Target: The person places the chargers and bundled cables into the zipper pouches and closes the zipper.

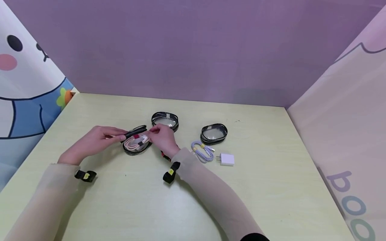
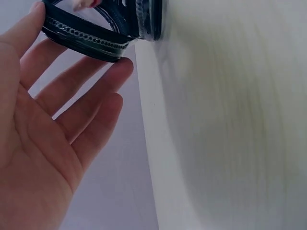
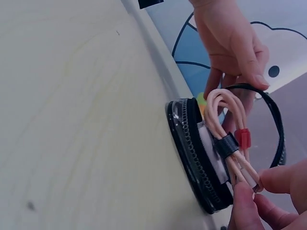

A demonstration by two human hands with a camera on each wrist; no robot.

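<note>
A small clear zip pouch with black trim (image 1: 132, 153) stands with its lid raised at the left of the table. My left hand (image 1: 93, 141) pinches the lid's edge between thumb and fingers; in the left wrist view its zipper rim (image 2: 86, 40) shows close up. My right hand (image 1: 164, 139) pinches the plug end of a coiled pink cable (image 3: 223, 103). A black strap (image 3: 226, 145) and a red tag (image 3: 243, 138) bind the coil. The cable is at the pouch's opening, beside something white (image 3: 211, 148) inside, whose kind I cannot tell.
Two more black-trimmed clear pouches stand behind (image 1: 165, 115) and to the right (image 1: 213, 134). A coiled lilac cable (image 1: 202, 152) with yellow ties lies beside a white charger plug (image 1: 227, 159). A red-and-black item (image 1: 165, 155) is mostly hidden by my right wrist. A purple wall (image 1: 193, 53) rises behind the table.
</note>
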